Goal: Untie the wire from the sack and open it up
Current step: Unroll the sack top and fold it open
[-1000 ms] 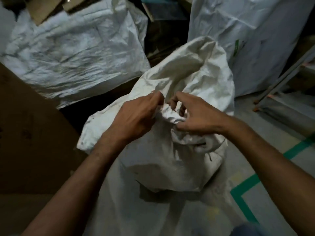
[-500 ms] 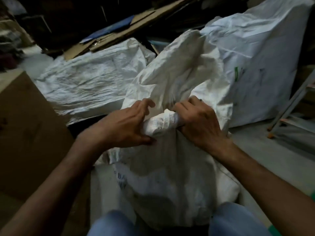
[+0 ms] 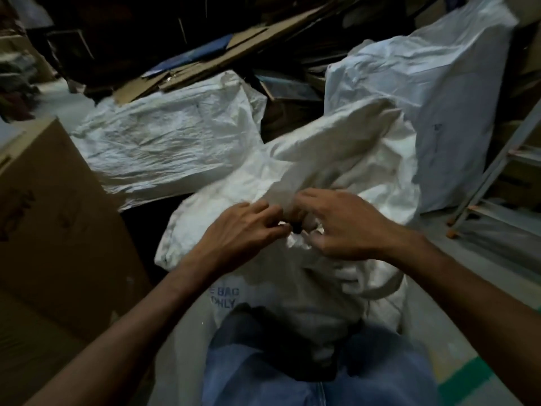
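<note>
A white woven sack (image 3: 295, 294) stands upright between my knees, with blue print on its front. Its gathered neck (image 3: 298, 227) sits at mid-frame, and the loose top flops up and to the right. My left hand (image 3: 246, 230) pinches at the neck from the left, fingertips curled in. From the right, my right hand (image 3: 345, 227) works the same spot with bent fingers. Both hands meet at the bunched fabric. The wire itself is too small and dark to make out.
A brown cardboard box (image 3: 52, 218) stands close on the left. Other white sacks lie behind at the left (image 3: 164, 142) and stand at the right (image 3: 433, 98). Flattened cardboard (image 3: 222, 60) is piled at the back. A metal ladder (image 3: 503, 183) leans at far right.
Both hands have let go of their full grasp on the twisted neck and now pick at it with fingertips. The sack's loose top has flopped toward the right.
</note>
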A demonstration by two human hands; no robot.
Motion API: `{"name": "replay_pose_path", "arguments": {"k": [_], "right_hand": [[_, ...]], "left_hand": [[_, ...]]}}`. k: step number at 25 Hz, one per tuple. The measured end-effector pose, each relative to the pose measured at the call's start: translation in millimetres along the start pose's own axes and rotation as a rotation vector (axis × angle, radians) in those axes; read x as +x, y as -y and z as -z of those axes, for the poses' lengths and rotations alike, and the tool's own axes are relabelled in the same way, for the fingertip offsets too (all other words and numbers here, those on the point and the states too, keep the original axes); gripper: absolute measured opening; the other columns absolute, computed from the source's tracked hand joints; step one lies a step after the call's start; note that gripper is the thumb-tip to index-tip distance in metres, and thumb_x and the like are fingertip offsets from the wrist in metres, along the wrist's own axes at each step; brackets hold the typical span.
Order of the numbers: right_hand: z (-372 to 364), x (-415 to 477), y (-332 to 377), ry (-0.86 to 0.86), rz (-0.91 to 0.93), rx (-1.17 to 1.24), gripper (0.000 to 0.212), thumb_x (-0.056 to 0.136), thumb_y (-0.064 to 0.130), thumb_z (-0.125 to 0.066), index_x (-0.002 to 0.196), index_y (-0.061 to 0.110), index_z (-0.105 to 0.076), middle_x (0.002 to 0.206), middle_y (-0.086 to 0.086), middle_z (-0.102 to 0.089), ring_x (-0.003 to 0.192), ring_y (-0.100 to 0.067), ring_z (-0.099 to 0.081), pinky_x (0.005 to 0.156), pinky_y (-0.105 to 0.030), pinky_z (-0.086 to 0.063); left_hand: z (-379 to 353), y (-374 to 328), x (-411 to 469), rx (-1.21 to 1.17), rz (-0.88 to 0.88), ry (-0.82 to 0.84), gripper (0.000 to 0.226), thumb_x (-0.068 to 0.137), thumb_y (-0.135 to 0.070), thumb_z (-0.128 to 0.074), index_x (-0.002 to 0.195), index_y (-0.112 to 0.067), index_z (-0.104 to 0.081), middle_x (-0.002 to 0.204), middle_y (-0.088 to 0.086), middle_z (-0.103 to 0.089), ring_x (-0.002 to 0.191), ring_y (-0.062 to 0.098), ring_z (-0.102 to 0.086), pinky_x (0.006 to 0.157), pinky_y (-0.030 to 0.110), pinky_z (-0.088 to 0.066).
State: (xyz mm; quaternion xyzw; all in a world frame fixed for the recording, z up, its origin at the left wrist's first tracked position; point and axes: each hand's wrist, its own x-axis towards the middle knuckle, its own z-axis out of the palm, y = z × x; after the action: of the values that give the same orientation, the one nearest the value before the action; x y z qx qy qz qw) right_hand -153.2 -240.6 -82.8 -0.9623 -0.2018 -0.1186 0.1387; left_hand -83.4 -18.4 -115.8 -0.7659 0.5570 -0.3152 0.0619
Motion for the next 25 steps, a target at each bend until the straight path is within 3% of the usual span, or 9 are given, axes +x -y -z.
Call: {"name": "replay_pose_path", "arguments": {"k": [2,5,8,11,14,17,19,21,25], "right_hand": [[-1,20,0,-0.095,-0.007,0.064,0.049,0.078,0.015,-0.056,0.124,0.033,-0.06,0.129,0.009,-0.06,0.112,-0.017,-0.06,0.084,-0.037,-0.056],[-17,57,-4,0.002,0.106,-0.084,0.081,0.078,0.002,-0.068,0.149,0.031,-0.042,0.156,0.002,-0.04,0.142,-0.02,-0.038,0.108,-0.038,-0.045],[-39,90,0,0.08,0.264,-0.383,0.078,0.085,0.024,-0.074,0.153,0.033,-0.036,0.159,0.0,-0.036,0.143,-0.025,-0.032,0.108,-0.045,-0.038],[-50,118,3,0.046,0.293,-0.608,0.068,0.084,0.027,-0.072,0.147,0.026,-0.046,0.144,-0.004,-0.05,0.132,-0.028,-0.04,0.101,-0.047,-0.031],[-53,140,3,0.013,0.279,-0.673,0.028,0.088,0.026,-0.068,0.116,0.024,-0.067,0.118,-0.002,-0.064,0.116,-0.026,-0.049,0.095,-0.048,-0.033],[-44,160,-4,0.03,0.171,-0.605,0.021,0.088,0.025,-0.062,0.107,0.029,-0.07,0.106,0.003,-0.066,0.11,-0.025,-0.053,0.093,-0.047,-0.033],[-30,173,-10,0.043,0.062,-0.535,0.025,0.086,0.028,-0.06,0.109,0.03,-0.07,0.108,0.003,-0.066,0.109,-0.025,-0.056,0.094,-0.048,-0.033],[-18,181,-10,-0.062,0.005,-0.484,0.024,0.083,0.024,-0.061,0.106,0.026,-0.07,0.106,0.001,-0.066,0.104,-0.026,-0.058,0.094,-0.048,-0.034],[-32,167,1,-0.545,0.308,-0.484,0.029,0.091,0.019,-0.051,0.114,0.015,-0.068,0.116,-0.008,-0.067,0.109,-0.032,-0.062,0.096,-0.048,-0.038]], "left_hand": [[-9,-6,-1,-0.037,0.061,-0.061,0.024,0.095,-0.017,-0.057,0.114,-0.019,-0.072,0.099,0.007,-0.063,0.075,0.026,-0.058,0.05,0.033,-0.034],[-19,-17,-16,-0.115,0.179,-0.108,0.024,0.102,-0.028,-0.056,0.117,-0.015,-0.07,0.103,0.008,-0.066,0.076,0.025,-0.062,0.049,0.033,-0.039],[-13,-15,-36,-0.396,0.383,-0.106,0.051,0.089,-0.06,-0.063,0.119,-0.02,-0.062,0.104,0.001,-0.066,0.083,0.015,-0.062,0.059,0.03,-0.048],[-14,1,-63,-0.585,0.708,-0.228,0.037,0.095,-0.051,-0.06,0.109,-0.017,-0.061,0.11,-0.001,-0.06,0.09,0.011,-0.061,0.072,0.035,-0.056],[-24,22,-78,-0.436,0.978,0.097,0.062,0.085,-0.077,-0.049,0.123,-0.03,-0.063,0.139,-0.002,-0.051,0.123,0.02,-0.054,0.097,0.046,-0.05],[-18,34,-72,-0.613,1.168,0.35,0.093,0.072,-0.098,-0.035,0.142,-0.038,-0.051,0.153,-0.012,-0.045,0.135,0.015,-0.049,0.106,0.044,-0.044],[-10,45,-60,-0.661,1.125,0.391,0.09,0.072,-0.096,-0.041,0.141,-0.039,-0.051,0.149,-0.013,-0.052,0.131,0.016,-0.054,0.104,0.043,-0.046],[-10,64,-43,-0.6,1.052,0.321,0.064,0.08,-0.079,-0.048,0.121,-0.033,-0.065,0.123,-0.005,-0.071,0.112,0.022,-0.066,0.09,0.042,-0.054],[-18,103,-26,-0.681,1.095,-0.037,0.027,0.08,-0.034,-0.051,0.097,-0.018,-0.066,0.094,0.006,-0.074,0.093,0.027,-0.07,0.079,0.043,-0.054]]}}
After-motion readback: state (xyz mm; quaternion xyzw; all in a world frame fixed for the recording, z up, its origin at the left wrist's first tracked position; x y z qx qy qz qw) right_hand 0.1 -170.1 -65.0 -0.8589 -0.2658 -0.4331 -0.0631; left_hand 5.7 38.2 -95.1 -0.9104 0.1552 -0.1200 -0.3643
